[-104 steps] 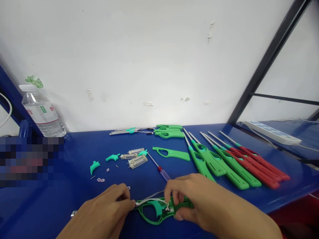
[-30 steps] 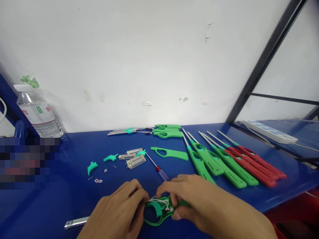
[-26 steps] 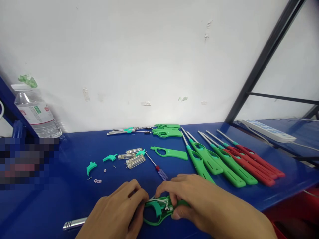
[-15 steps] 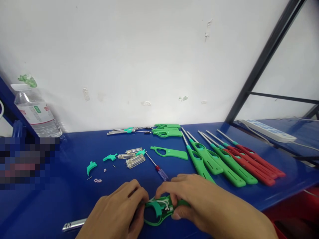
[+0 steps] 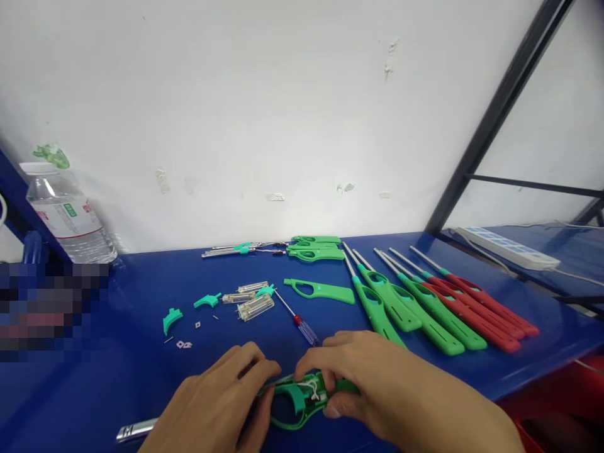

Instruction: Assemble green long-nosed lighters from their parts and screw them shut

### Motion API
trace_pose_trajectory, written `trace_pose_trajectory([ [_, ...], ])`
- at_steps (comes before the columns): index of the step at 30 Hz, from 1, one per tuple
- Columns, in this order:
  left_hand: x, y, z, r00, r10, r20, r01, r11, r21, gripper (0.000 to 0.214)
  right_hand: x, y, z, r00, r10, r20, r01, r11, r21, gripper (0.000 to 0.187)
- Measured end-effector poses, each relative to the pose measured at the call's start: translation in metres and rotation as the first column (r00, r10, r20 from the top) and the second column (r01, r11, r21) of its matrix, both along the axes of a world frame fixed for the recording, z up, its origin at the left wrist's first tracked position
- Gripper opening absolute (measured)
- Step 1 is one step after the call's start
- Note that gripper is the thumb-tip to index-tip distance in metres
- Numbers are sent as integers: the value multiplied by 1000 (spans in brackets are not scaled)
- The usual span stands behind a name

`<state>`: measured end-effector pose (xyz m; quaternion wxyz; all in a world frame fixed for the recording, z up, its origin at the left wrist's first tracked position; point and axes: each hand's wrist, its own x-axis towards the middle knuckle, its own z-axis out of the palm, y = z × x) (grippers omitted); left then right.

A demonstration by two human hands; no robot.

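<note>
A green lighter half-shell [image 5: 302, 420] with its inside facing up lies low at the front of the table, between my hands. White wires and a teal trigger [image 5: 297, 397] sit inside it. My right hand [image 5: 344, 371] grips the handle part, thumb and fingers closed on either side. At the nozzle end my left hand [image 5: 226, 396] is closed around the lighter; a metal tube [image 5: 136, 430] sticks out to the left from under it. The fingertips of my left hand are partly hidden. Just beyond my right hand lies a screwdriver [image 5: 306, 328] with a purple handle.
Clear fuel tanks [image 5: 255, 307], loose teal triggers [image 5: 172, 318] and tiny parts [image 5: 184, 345] lie mid-table. Green shells [image 5: 316, 254] and metal tubes [image 5: 221, 251] rest by the wall. Several assembled lighters [image 5: 443, 314] lie at right. A water bottle [image 5: 70, 220] leans at left.
My left hand has shifted slightly left, along with the metal tube's end. My right hand keeps its grip on the lighter; the other things stay put.
</note>
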<state>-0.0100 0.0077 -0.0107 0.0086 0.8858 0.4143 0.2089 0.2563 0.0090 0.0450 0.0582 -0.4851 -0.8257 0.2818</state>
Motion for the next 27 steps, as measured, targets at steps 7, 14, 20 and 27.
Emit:
trace_pose_trajectory([
  [7,-59,22,-5,927,365,81,-374,909,183,36,2,3,0,999,35,24,-37,994,105,29],
  [14,-89,43,9,845,536,-4,-535,843,-53,47,-14,7,2,992,72,-101,-37,949,312,17],
  [20,-83,41,27,802,594,-66,-595,782,-186,48,-47,21,-6,978,170,-125,-101,898,428,21],
  [27,-85,41,23,791,598,-129,-608,745,-274,45,-73,61,-4,961,176,215,-261,836,482,33],
])
